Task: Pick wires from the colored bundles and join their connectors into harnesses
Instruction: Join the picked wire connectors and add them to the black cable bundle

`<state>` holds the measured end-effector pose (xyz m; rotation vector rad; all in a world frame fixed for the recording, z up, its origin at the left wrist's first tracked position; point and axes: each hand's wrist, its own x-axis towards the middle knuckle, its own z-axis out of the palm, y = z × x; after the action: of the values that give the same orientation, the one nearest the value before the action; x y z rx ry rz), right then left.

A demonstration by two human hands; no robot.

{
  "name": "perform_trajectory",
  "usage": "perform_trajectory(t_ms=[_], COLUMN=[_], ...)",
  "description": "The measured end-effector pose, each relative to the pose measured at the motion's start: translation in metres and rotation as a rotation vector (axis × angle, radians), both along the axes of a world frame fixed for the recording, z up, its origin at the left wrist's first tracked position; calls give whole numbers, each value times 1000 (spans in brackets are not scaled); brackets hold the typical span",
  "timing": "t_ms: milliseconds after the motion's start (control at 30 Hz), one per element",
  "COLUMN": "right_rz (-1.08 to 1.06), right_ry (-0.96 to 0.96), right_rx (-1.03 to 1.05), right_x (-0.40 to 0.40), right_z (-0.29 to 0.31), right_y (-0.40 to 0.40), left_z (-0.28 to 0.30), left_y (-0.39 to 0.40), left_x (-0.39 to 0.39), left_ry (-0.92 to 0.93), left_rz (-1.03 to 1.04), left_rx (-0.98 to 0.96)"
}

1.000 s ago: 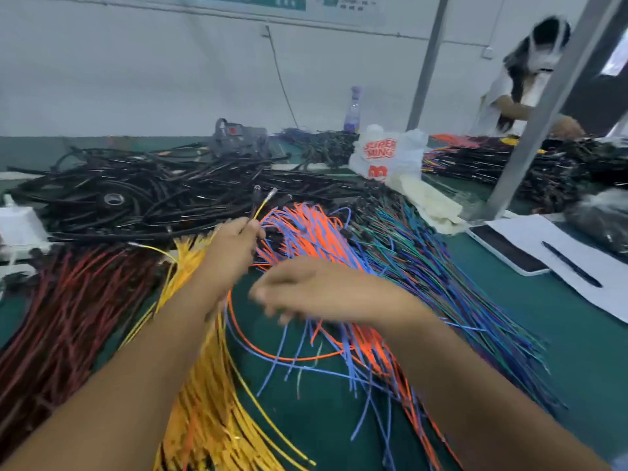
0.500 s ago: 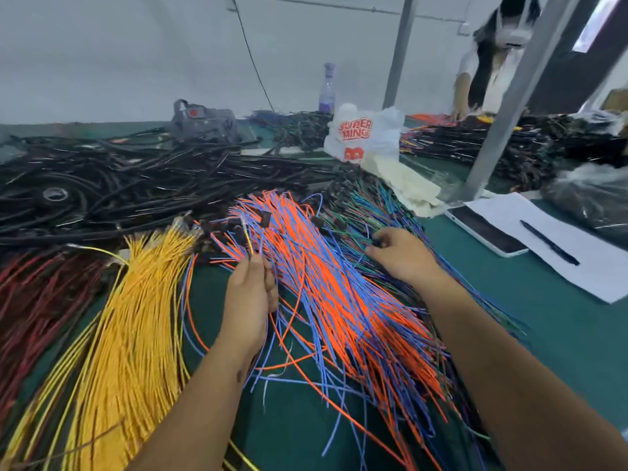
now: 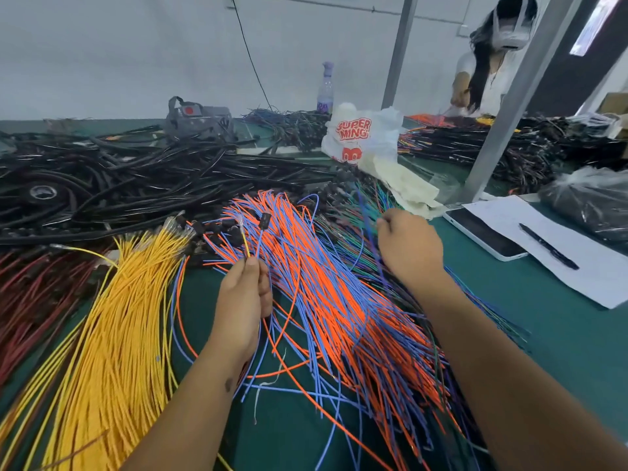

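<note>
Clearly mid-gathering, not yet joining. Left hand (image 3: 245, 300) curled round two wires, a yellow wire (image 3: 244, 240) with a clear terminal at its tip and a blue wire (image 3: 259, 240) ending in a small black connector (image 3: 265, 219), both tips standing upright above the thumb and just apart from each other. Right hand (image 3: 406, 246) pinched on a dark blue wire (image 3: 368, 229), lifted out of the mixed blue-green bundle (image 3: 353, 239) at the far right of the piles. Hands well apart, with the orange-and-blue bundle (image 3: 326, 283) fanned out between them on the green table (image 3: 543, 317). Yellow bundle (image 3: 112, 317) to the left, dark red bundle (image 3: 30, 294) at the far left edge, black cables (image 3: 136, 185) heaped behind. Off to the right, a tablet (image 3: 482, 232), a sheet of paper (image 3: 577, 263) with a pen (image 3: 548, 246) on it, and a white plastic bag (image 3: 360, 137) further back; another person (image 3: 489, 62) at work across the table. Judged as the picking step, with the third wire only partly free. Next move likely called for: drawing that wire clear of its tangled neighbours without dragging others along, then bringing it across to the left hand's pair so the connector ends could be lined up. Connector of the dark blue wire not made out.
</note>
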<state>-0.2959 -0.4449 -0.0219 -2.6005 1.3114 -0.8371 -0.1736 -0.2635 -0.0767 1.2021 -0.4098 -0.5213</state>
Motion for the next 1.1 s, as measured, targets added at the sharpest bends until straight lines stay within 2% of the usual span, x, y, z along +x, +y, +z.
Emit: perform_trajectory(t_ms=[167, 300, 433, 500, 533, 567, 667, 700, 767, 867, 900, 933, 1033, 1100], right_rz=[-46, 42, 198, 248, 262, 259, 173, 146, 170, 204, 217, 236, 283, 260], right_ry=[-144, -232, -494, -658, -679, -618, -215, -189, -301, -648, -691, -648, -196, -85], right_rx=[141, 154, 101, 199, 258, 300, 263, 254, 320, 547, 599, 617, 468, 377], right_x=[-18, -39, -51, -50, -47, -44, -37, -33, -25, -13, -10, -10, -13, -13], right_z=[27, 60, 94, 107, 110, 111, 100, 95, 87, 84, 82, 80, 71, 69], right_y=[-8, -2, 10, 16, 17, 17, 14, 14, 19, 27, 29, 30, 31, 27], left_z=[-3, -3, 2, 7, 10, 12, 17, 18, 21, 26, 28, 30, 35, 36], left_y=[2, 3, 4, 6, 7, 9, 18, 22, 32, 45, 49, 51, 55, 54], left_x=[2, 3, 1, 0, 0, -1, -2, -1, 5, 16, 19, 22, 24, 24], left_ry=[-9, -5, 6, 20, 28, 37, 68, 78, 90, 111, 116, 117, 123, 113], left_rz=[-23, -32, -43, -52, -48, -38, -6, -2, 9, 55, 64, 70, 79, 70], left_rx=[4, 9, 49, 77, 90, 102, 88, 74, 68, 62, 56, 53, 50, 55])
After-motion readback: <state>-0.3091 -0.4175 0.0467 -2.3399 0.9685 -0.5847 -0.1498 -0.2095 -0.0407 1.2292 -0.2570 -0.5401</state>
